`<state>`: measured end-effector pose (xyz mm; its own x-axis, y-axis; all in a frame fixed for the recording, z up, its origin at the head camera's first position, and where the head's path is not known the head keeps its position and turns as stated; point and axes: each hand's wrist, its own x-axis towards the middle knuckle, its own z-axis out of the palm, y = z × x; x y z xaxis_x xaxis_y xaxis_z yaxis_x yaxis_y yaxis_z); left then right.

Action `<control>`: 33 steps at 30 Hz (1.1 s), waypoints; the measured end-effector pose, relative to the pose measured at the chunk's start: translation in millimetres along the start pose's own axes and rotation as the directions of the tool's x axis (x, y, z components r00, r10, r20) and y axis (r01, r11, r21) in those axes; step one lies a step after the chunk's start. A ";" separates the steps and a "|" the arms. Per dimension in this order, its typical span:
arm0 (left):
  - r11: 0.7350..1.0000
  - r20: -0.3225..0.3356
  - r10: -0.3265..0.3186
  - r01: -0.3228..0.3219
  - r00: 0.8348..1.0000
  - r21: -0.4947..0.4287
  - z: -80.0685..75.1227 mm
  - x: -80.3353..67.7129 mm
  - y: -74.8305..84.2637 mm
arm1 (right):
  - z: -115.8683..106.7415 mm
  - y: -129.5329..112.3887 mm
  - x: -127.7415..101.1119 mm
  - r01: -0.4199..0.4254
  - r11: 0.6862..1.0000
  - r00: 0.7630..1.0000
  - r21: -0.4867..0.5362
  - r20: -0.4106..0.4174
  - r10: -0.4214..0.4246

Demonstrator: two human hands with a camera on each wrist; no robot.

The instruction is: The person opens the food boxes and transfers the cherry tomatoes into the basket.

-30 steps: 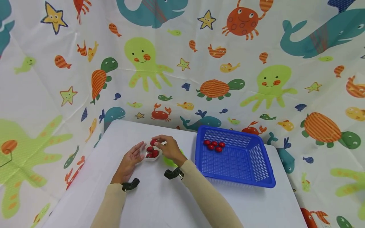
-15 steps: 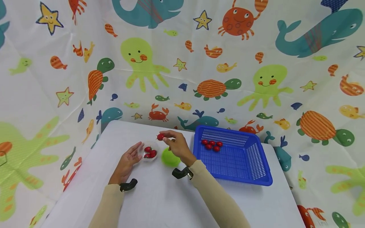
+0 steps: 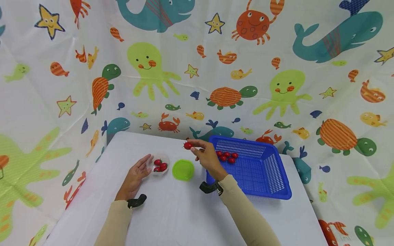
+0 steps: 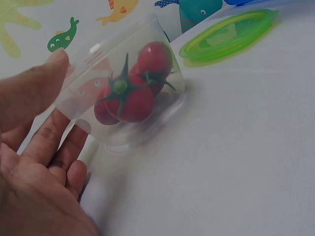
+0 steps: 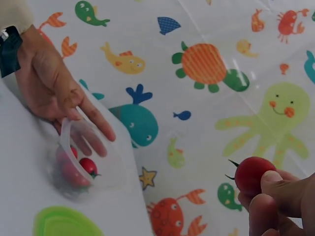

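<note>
Tomato (image 3: 187, 145) now basketward, in right hand (image 3: 208, 158) fingertips.

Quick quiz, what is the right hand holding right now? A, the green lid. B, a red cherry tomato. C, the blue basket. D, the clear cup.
B: the right hand pinches a cherry tomato at its fingertips in the air, while the green lid lies flat on the table.

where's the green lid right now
In the head view the green lid lies flat on the white table, between the clear tomato cup and blue basket.
</note>
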<state>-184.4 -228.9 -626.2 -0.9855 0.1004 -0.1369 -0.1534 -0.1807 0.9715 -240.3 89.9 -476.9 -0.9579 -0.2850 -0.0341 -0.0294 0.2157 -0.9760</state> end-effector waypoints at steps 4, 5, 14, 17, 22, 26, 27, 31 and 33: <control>1.000 -0.002 -0.001 0.001 1.000 0.004 0.6 0.5 -1.5 | -16.9 4.0 -6.1 -0.019 1.000 0.999 0.005 -0.032 0.019; 1.000 -0.002 -0.002 0.002 1.000 0.006 0.7 0.6 -1.7 | -21.1 5.2 -7.8 -0.022 1.000 0.999 0.008 -0.043 0.022; 1.000 0.012 0.015 -0.015 1.000 -0.011 -0.5 1.7 -1.9 | -60.4 19.1 -22.3 -0.069 0.997 0.990 0.026 -0.125 0.072; 1.000 0.010 0.013 -0.013 1.000 -0.015 -1.0 1.7 -1.9 | -74.0 26.5 -25.8 -0.090 0.995 0.984 0.043 -0.152 0.095; 1.000 0.009 0.001 -0.001 1.000 -0.017 -1.1 1.9 -1.8 | -96.3 40.1 -29.4 -0.129 0.991 0.972 0.032 -0.192 0.133; 1.000 0.012 -0.006 0.007 1.000 -0.026 -1.5 2.8 -2.3 | -110.7 48.8 -30.8 -0.137 0.990 0.965 0.024 -0.222 0.139; 1.000 0.013 -0.007 0.007 1.000 -0.029 -1.6 3.2 -2.5 | -113.9 50.9 -31.1 -0.137 0.990 0.964 0.024 -0.229 0.139; 1.000 0.018 0.002 -0.002 1.000 -0.026 -1.4 3.8 -2.5 | -125.5 59.6 -30.9 -0.141 0.990 0.956 0.016 -0.258 0.140; 1.000 0.020 0.006 -0.006 1.000 -0.019 -1.4 3.6 -2.0 | -130.2 63.6 -30.6 -0.158 0.987 0.950 0.010 -0.272 0.155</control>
<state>-187.8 -229.5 -628.9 -0.9848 0.1186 -0.1268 -0.1487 -0.1995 0.9685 -250.1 234.0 -510.0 -0.9920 0.0169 -0.1251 0.1254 0.2483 -0.9605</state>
